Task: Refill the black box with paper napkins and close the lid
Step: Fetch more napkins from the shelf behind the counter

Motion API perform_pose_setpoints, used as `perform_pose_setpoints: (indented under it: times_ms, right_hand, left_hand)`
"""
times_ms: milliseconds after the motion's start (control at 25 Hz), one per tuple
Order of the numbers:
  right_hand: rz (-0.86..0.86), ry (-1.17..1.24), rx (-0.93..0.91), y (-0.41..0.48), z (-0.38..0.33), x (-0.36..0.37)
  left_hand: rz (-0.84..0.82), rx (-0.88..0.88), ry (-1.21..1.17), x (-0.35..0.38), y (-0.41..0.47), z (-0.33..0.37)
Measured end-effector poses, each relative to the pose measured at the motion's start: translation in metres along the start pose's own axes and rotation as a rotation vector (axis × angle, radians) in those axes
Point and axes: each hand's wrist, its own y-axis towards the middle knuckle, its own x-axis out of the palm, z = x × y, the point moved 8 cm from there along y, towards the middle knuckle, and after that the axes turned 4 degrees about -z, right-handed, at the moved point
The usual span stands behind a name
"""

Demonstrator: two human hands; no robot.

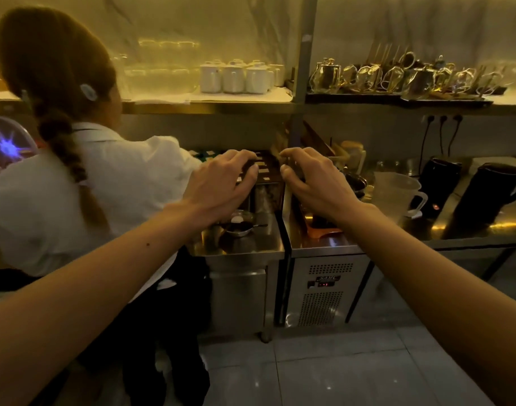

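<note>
Both hands are curled half open — left hand (221, 183) and right hand (312, 183) hold nothing; the dark box (265, 171) lies between their fingertips on the steel counter (251, 244).

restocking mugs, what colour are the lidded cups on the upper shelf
White, best seen in the head view: the lidded cups clustered on the shelf.

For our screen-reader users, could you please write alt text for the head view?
Both hands, left hand and right hand, reach over a dark box on a steel counter; a person in white stands left.
</note>
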Motion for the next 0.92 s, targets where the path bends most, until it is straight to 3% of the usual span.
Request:
perform_pose_setpoints:
  times_ms: [160, 480, 720, 920]
  right_hand:
    - [-0.021, 0.0, -0.019, 0.072, 0.044, 0.009]
    - [-0.036, 0.111, -0.124, 0.238, 0.11, 0.053]
    - [-0.1, 0.233, -0.307, 0.362, 0.142, 0.098]
    - [-0.232, 0.283, -0.408, 0.455, 0.148, 0.123]
  left_hand:
    - [0.05, -0.013, -0.034, 0.031, 0.071, -0.03]
    - [0.09, -0.203, -0.047, 0.073, 0.188, -0.118]
    - [0.144, -0.407, -0.01, 0.107, 0.259, -0.193]
    - [0.244, -0.701, -0.079, 0.109, 0.293, -0.272]
